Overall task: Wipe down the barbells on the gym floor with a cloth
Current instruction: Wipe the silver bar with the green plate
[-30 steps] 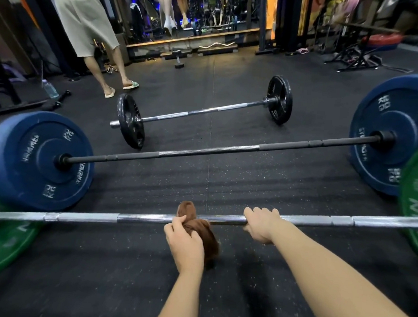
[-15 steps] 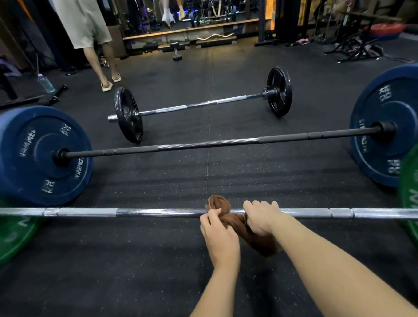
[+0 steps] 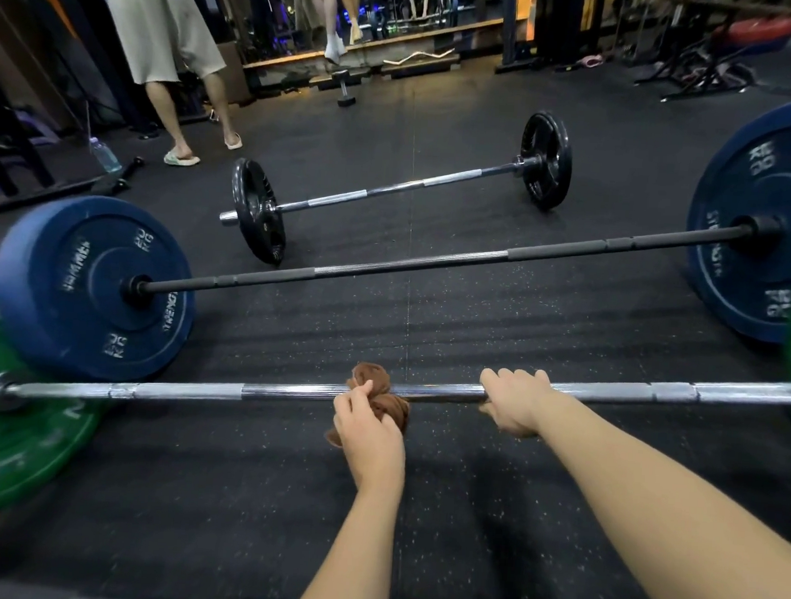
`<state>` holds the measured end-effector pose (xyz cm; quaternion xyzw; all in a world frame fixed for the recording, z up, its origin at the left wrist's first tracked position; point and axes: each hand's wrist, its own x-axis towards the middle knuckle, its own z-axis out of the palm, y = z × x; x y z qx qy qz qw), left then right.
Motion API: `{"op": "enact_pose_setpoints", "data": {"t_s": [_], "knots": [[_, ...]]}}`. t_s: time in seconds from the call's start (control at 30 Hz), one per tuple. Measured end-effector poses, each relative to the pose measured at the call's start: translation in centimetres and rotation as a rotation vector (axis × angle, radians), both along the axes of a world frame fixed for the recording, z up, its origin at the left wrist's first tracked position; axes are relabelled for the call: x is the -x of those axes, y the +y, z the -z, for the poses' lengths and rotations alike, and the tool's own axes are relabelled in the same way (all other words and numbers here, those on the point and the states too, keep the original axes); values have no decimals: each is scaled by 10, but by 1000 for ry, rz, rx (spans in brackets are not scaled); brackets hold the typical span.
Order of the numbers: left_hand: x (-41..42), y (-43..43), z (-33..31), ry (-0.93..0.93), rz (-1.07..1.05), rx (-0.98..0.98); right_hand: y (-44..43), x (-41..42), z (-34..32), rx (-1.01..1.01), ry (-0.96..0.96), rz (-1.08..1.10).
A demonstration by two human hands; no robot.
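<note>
- Gym floor [image 3: 418, 509]: black speckled rubber.
- Left hand [image 3: 367, 432]: clenched on 1 brown cloth [image 3: 374, 381], bunched round the chrome barbell [image 3: 184, 390].
- Right hand [image 3: 514, 401]: curled over the same bar.
- Barbells, 3: behind lie the black barbell [image 3: 433, 264], blue plates; far barbell [image 3: 391, 189], black plates.

Both bare arms reach forward. The left hand [image 3: 369, 429] squeezes a brown cloth [image 3: 370, 375]. The right hand [image 3: 514, 406] holds the silver barbell [image 3: 184, 390], fingers [image 3: 513, 379] over the top, thumb probably underneath.
</note>
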<state>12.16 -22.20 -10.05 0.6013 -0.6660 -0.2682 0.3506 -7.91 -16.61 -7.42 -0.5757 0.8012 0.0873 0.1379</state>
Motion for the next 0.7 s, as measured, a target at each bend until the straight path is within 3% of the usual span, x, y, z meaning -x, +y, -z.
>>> {"op": "enact_pose_setpoints", "data": {"t_s": [0.3, 0.5, 0.7], "knots": [[30, 12, -7, -215, 215, -102, -1, -3, -3, 11, 2, 20], [17, -13, -13, -216, 384, -268, 0, -2, -3, 29, 5, 18], [24, -26, -26, -211, 377, -377, -1, -3, -3, 18, 23, 31]]}}
